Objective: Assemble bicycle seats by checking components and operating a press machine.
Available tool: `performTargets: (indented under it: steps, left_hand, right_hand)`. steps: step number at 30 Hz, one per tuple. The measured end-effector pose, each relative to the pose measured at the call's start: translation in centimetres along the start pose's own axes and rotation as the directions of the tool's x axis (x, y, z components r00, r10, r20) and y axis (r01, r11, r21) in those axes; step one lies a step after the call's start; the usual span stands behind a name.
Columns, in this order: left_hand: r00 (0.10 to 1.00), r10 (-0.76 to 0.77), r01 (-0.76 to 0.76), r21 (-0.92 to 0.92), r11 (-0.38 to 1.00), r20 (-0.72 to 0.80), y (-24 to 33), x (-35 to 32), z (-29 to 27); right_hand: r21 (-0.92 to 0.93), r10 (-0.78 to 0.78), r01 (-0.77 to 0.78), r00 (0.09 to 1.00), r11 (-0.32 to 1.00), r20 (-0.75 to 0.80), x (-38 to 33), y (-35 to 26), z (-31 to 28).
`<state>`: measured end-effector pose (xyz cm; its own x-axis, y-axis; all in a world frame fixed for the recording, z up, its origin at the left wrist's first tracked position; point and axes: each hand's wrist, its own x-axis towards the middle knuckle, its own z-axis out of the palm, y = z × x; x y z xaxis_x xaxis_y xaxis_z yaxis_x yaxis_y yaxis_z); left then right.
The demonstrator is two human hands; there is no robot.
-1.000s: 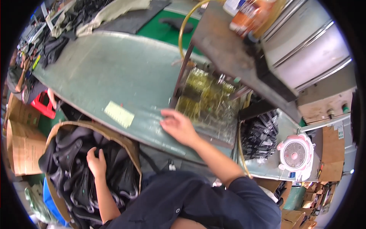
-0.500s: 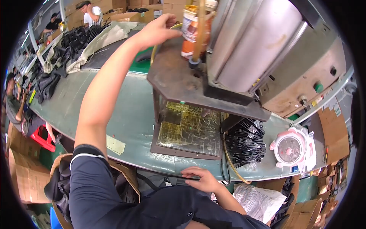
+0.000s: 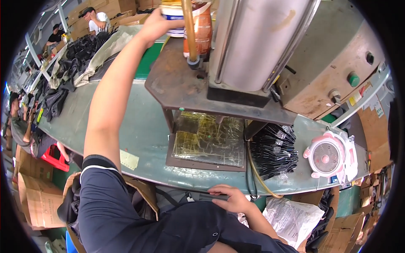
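We see the green counter (image 3: 141, 107) stretching across the view. On it stands a press with a dark metal shelf (image 3: 173, 84), which carries a tall grey cylinder (image 3: 257, 50). To the right of that is a grey control box (image 3: 314, 80) with knobs on its front. Below the shelf, a scratched pad (image 3: 209, 147) lies on the counter, partly covered with yellowish tape. A bundle of black strips (image 3: 274, 154) sits just right of the pad, and farther right we find a pink and white fan (image 3: 325, 158).

Our left hand (image 3: 158, 27) reaches up to the shelf's far left corner, its grip closed on a white and blue jar (image 3: 176, 17). The top of the view is cramped, so we cannot be sure whether the jar rests on the shelf or is raised. Just right of the jar stands an orange can (image 3: 202, 31), behind an upright amber hose (image 3: 188, 33). Our right hand (image 3: 231, 199) is at the counter's near edge, its grip loosely spread and holding nothing. A pale card (image 3: 128, 160) lies beside our left arm.
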<state>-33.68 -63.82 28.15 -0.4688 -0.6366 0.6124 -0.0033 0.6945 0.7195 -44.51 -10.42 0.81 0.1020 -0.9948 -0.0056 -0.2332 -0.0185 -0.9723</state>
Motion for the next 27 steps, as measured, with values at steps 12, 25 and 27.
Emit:
performTargets:
  steps: [12,25,27]
  left_hand:
    - [0.981,-0.058,0.051,-0.044,0.998,-0.185,4.5,-26.0,-10.7]
    - [0.966,-0.260,0.259,0.054,0.964,0.008,3.1,-49.7,-3.7]
    - [0.957,-0.289,0.286,0.078,0.955,0.035,3.2,-50.0,-2.8]
  right_hand:
    - [-0.217,-0.326,0.371,0.921,0.903,0.214,9.2,-7.6,-2.2]
    - [0.331,-0.128,0.109,0.991,0.937,0.038,19.1,-14.4,0.9]
    - [0.286,-0.078,0.055,0.995,0.957,0.067,18.7,-14.9,1.0]
